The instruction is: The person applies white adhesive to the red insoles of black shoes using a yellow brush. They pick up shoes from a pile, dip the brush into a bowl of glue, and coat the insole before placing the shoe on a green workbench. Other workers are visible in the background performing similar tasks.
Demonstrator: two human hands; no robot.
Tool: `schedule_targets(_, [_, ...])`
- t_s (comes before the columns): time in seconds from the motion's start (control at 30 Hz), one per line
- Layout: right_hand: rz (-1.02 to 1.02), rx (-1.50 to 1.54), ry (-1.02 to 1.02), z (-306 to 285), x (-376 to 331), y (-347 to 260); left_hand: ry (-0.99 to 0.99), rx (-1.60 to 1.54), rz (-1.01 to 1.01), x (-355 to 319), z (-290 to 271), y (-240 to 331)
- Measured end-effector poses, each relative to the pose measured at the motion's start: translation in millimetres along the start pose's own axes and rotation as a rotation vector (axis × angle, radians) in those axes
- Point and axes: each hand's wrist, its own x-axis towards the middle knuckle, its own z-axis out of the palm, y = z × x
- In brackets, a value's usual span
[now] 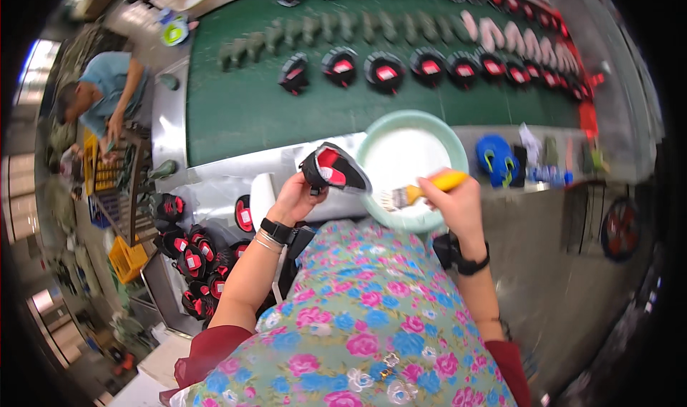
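Note:
In my left hand (pixel 295 201) is a black shoe upper (pixel 335 167) with a red lining, tilted so its opening faces up, beside the rim of a pale green basin (pixel 454 144). White liquid (pixel 404 157) fills much of the basin. My right hand (pixel 458 203) grips the yellow handle of a paintbrush (pixel 438 185). Its pale bristles are over the basin's near left part, apart from the shoe upper; whether they touch the liquid I cannot tell.
A green conveyor belt (pixel 250 110) carries rows of shoe uppers (pixel 385 72), dark green foot-shaped lasts (pixel 329 26) and pale pink pieces (pixel 512 38). More black-and-red uppers (pixel 193 260) are piled at my left. A blue shoe upper (pixel 497 160) lies right of the basin. Another person (pixel 111 92) works at far left.

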Motion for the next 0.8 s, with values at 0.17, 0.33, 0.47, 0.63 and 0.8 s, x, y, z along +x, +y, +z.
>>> schedule_targets(0.17, [0.038,0.053,0.151,9,34,-10,-0.018,0.046,0.594,96,-130,85])
schedule_targets(0.33, [0.13,-0.011,0.103,41,36,-6,0.195,-0.103,0.769,199,-155,143])
schedule_targets(0.47, [0.187,-0.08,0.115,65,46,-19,0.113,-0.234,0.368,222,-170,154])
schedule_targets(0.63, [0.039,-0.208,0.085,79,64,-23,0.466,0.618,0.387,100,-244,135])
schedule_targets(0.8, [-0.123,-0.102,-0.016,126,83,-28,0.97,1.135,0.088,-42,-359,80])
